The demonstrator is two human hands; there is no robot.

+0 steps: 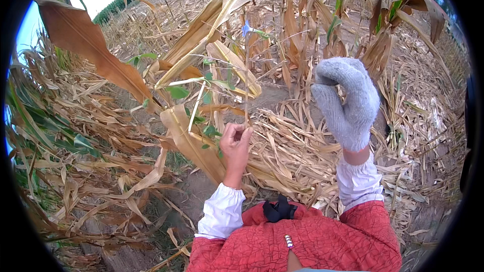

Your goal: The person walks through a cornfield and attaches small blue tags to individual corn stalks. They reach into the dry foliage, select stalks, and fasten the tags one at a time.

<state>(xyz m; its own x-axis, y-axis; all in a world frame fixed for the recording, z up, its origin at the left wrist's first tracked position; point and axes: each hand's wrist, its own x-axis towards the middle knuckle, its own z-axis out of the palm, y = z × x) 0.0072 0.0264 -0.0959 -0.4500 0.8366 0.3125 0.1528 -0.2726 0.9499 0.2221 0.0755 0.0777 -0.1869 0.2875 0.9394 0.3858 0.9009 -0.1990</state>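
My bare left hand (235,143) is in front of my body, with thumb and forefinger pinched on the thin stem of a dry corn tassel (246,79). The tassel rises upright from the fingertips, its fine branches spreading above. Close beside that hand are a broad dried corn leaf (193,141) and a green vine (210,130) with small leaves. My right hand (349,102) wears a grey knitted glove and is raised to the right. Its fingers curl down towards the thumb, and I see nothing held between them.
A blue flower (246,29) shows by the tassel's upper part. Dry corn plants (298,34) stand ahead. Corn litter (291,147) covers much of the ground. A large brown leaf (87,41) hangs at upper left, above green corn leaves (45,128).
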